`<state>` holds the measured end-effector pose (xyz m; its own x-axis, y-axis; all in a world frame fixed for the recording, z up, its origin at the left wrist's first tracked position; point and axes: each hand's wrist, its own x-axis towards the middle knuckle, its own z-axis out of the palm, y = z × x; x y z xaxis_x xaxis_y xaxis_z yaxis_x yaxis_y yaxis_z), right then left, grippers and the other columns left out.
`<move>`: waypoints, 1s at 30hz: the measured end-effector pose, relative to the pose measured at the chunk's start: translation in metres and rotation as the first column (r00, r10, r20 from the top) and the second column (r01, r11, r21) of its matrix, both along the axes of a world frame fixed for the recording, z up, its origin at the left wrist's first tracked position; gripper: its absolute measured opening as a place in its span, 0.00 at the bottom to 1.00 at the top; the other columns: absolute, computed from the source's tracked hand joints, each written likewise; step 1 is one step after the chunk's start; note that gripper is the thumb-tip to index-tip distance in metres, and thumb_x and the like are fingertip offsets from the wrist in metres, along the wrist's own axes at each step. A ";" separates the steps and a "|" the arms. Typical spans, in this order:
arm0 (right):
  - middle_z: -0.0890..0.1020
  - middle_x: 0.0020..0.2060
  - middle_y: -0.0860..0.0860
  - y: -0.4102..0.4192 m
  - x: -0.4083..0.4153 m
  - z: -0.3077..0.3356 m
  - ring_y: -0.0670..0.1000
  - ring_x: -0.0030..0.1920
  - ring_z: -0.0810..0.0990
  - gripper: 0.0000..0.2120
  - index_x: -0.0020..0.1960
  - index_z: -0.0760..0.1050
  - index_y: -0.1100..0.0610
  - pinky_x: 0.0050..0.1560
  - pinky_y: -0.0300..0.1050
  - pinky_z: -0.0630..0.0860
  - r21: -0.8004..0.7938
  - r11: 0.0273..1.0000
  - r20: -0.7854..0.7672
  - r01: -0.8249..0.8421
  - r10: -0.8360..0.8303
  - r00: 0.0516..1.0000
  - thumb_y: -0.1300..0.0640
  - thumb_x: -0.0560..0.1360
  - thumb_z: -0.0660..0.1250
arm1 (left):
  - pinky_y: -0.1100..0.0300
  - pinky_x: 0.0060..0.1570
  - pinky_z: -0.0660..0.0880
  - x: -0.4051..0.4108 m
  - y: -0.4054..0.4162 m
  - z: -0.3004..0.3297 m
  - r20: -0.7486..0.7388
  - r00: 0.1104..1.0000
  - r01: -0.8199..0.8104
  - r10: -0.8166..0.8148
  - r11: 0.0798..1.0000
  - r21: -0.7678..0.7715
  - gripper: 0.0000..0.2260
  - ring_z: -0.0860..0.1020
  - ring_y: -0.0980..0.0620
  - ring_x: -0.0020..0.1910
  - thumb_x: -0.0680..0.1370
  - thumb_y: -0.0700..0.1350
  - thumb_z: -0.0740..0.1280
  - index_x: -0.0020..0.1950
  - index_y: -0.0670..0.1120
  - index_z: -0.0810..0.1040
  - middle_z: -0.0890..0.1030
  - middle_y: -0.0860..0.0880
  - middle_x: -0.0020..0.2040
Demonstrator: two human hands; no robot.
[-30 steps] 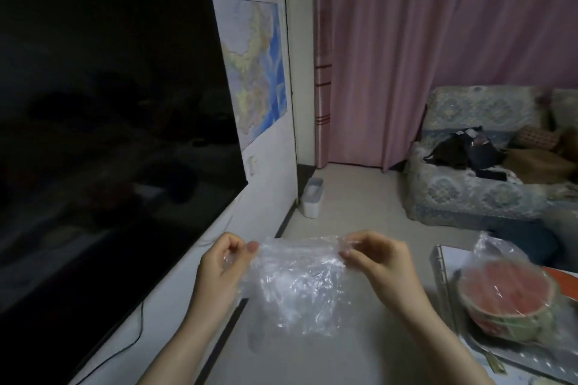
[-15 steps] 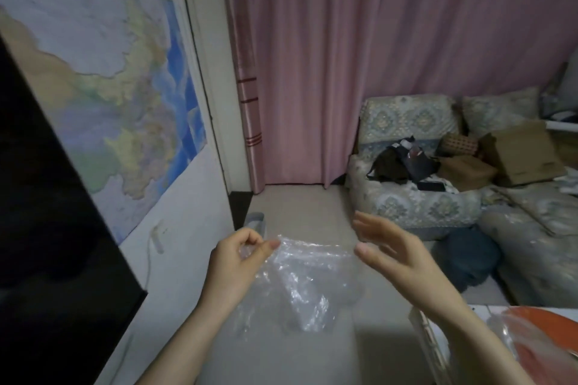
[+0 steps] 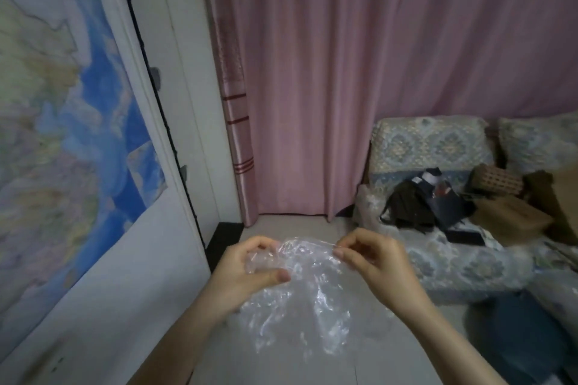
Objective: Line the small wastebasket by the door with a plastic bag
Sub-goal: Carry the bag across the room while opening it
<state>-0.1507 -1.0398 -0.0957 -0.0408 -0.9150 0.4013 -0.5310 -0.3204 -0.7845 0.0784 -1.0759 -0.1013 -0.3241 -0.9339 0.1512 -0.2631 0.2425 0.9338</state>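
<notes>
A crumpled clear plastic bag hangs in front of me above the floor. My left hand grips its upper left edge between thumb and fingers. My right hand pinches the upper right edge with thumb and forefinger. The bag's top is stretched between both hands and the rest droops down. The small wastebasket is not visible; my hands and the bag cover the floor by the wall where it stood in the earlier frames.
A wall with a map runs along the left. A pink curtain hangs ahead. A patterned sofa with dark bags and a cardboard box stands at the right. Bare floor lies between them.
I have moved forward past the dark screen toward the curtain. My right hand, which had let go of the bag half a second ago, has taken hold of its top edge again.
</notes>
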 end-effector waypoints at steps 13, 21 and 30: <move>0.79 0.25 0.48 -0.331 -0.057 -0.017 0.41 0.27 0.74 0.07 0.34 0.79 0.55 0.32 0.36 0.71 0.016 0.999 0.011 -0.048 0.048 0.999 0.60 0.70 0.71 | 0.64 0.30 0.75 -0.026 -0.314 -0.026 0.008 0.939 -0.340 0.343 0.933 -0.115 0.12 0.77 0.54 0.27 0.74 0.49 0.68 0.31 0.50 0.80 0.78 0.51 0.25; 0.83 0.45 0.36 -0.524 -0.031 0.018 0.35 0.47 0.79 0.23 0.52 0.79 0.44 0.47 0.23 0.69 0.036 0.968 -0.031 -0.248 0.249 0.968 0.35 0.61 0.66 | 0.68 0.29 0.73 -0.019 -0.495 -0.008 -0.134 0.919 -0.383 0.371 0.920 -0.080 0.11 0.76 0.58 0.27 0.74 0.43 0.68 0.32 0.50 0.80 0.80 0.53 0.27; 0.81 0.39 0.40 -0.730 0.075 -0.006 0.32 0.38 0.77 0.13 0.43 0.77 0.42 0.39 0.23 0.69 0.198 0.715 -0.065 -0.670 0.692 0.719 0.54 0.64 0.77 | 0.69 0.28 0.72 0.042 -0.593 -0.017 -0.203 0.634 -0.760 0.746 0.649 0.014 0.10 0.77 0.59 0.27 0.76 0.41 0.66 0.35 0.44 0.82 0.81 0.53 0.28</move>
